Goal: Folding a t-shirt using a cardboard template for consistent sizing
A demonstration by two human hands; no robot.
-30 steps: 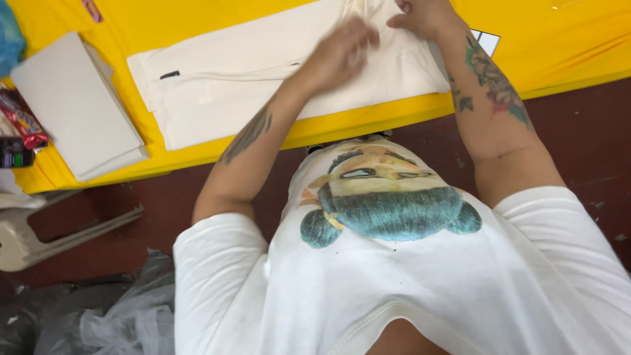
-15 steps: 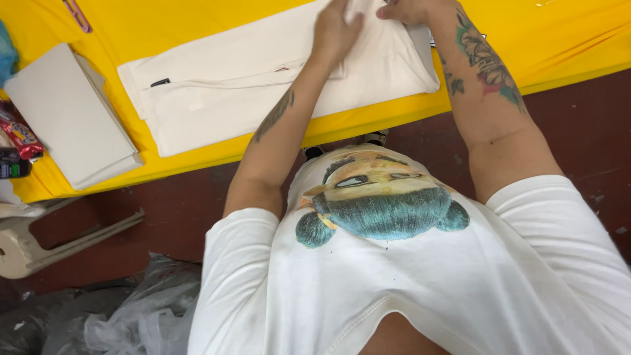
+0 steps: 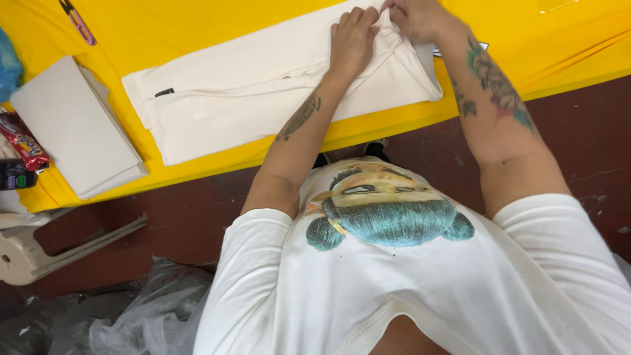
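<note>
The cream garment point(image 3: 263, 98) lies folded on the yellow table point(image 3: 197, 33), left hand point(image 3: 353, 39) flat on it with fingers pressed together, right hand point(image 3: 417, 16) beside it pinching a fold, a white folded stack point(image 3: 75, 128) left of the garment.

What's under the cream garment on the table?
A yellow cloth shows all round the cream garment. Both hands, left and right, press its far end. Anything beneath the garment is hidden.
</note>
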